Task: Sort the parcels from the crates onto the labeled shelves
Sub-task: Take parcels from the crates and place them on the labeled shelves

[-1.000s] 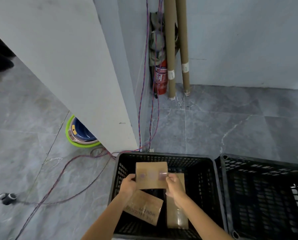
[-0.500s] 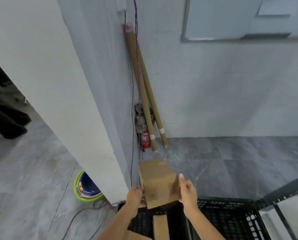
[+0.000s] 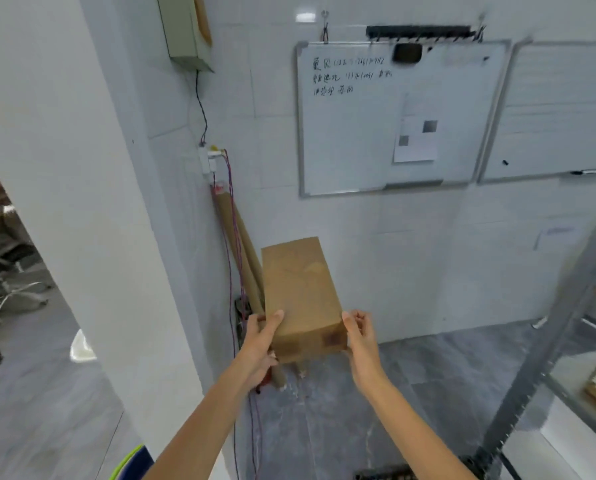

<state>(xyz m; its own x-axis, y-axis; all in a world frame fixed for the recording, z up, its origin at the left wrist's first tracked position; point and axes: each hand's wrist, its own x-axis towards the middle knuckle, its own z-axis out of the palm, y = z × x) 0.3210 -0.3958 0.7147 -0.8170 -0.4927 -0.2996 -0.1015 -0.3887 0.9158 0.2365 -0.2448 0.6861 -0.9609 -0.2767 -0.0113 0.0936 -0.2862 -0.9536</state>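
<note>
**Q:** What is the central object?
**A:** A plain brown cardboard parcel [image 3: 301, 299], oblong, held in the air before the white tiled wall [image 3: 428, 254]. Its long axis points away from the person, and the far end is higher than the near end. Nothing supports it but the hands.

**Q:** How is it gripped?
**A:** Both hands take the near end. The left hand [image 3: 260, 344] clasps the near left corner, with the thumb lying on the top face and the other fingers wrapped beneath, out of sight. The right hand [image 3: 360, 337] closes on the near right corner, fingers curled against the side face. A dark smudge marks the near face by that corner.

**Q:** What lies behind the parcel?
**A:** Two cardboard tubes [image 3: 244, 244] lean in the wall's corner, just left of the parcel, with red and blue wires [image 3: 230, 237] running down beside them. Above hangs a whiteboard [image 3: 358, 140] with handwriting at its upper left corner, a sheet of paper [image 3: 416, 140] towards its right edge and a dark eraser [image 3: 407, 53] at its top edge. A second whiteboard [image 3: 559, 109] adjoins it on the right.

**Q:** And the margins?
**A:** The upright of a metal shelf [image 3: 545, 344] slants along the right; the items on its shelves are too blurred to identify. The rim of a black crate [image 3: 383, 475] shows at the bottom, below the right forearm. An office chair [image 3: 9, 289] stands on the grey floor [image 3: 428, 375] at far left, beyond the white pillar [image 3: 82, 202].
</note>
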